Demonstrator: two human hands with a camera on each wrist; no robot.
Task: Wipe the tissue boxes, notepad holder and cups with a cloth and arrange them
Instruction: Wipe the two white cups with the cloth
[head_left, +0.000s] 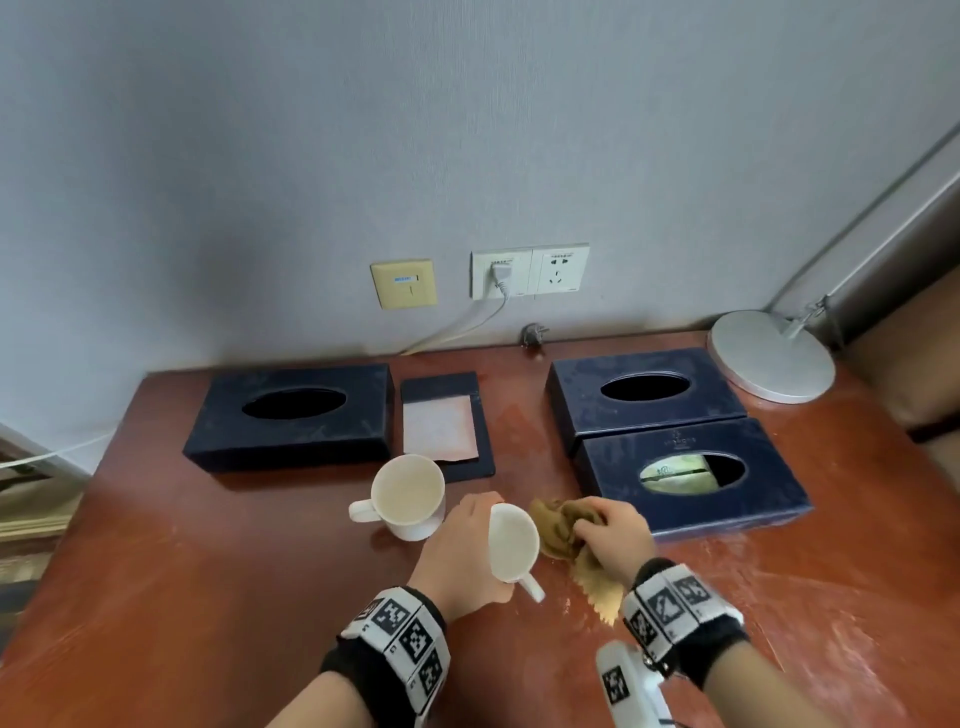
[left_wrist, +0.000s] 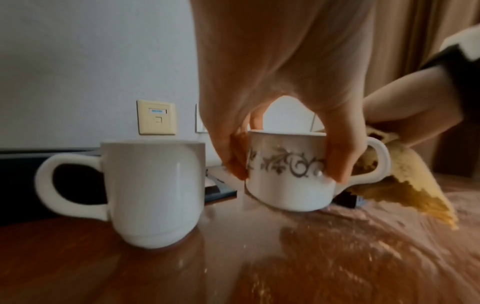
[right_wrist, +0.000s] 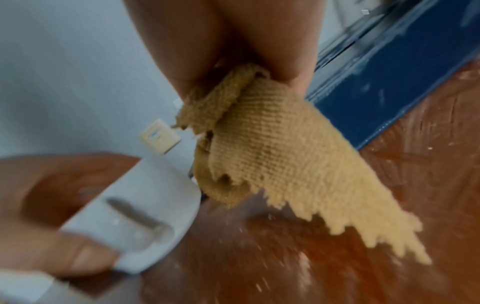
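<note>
My left hand (head_left: 467, 551) grips a white cup with a grey floral band (left_wrist: 288, 174) by its body, just above the table, handle toward me. Right beside that cup (head_left: 511, 543), my right hand (head_left: 613, 535) holds a bunched tan cloth (head_left: 558, 527), a corner hanging down (right_wrist: 285, 156). A plain white cup (head_left: 408, 493) stands upright to the left (left_wrist: 153, 191). A dark notepad holder (head_left: 447, 423) with paper lies behind it. One dark blue tissue box (head_left: 291, 415) sits at the back left, two more (head_left: 644, 395) (head_left: 691, 475) at the right.
The reddish wooden table (head_left: 208, 571) shows dusty smears at the right front. A round silver lamp base (head_left: 771, 356) stands in the back right corner. Wall sockets (head_left: 530, 270) with a plugged cable are on the grey wall behind. The table's left edge drops off.
</note>
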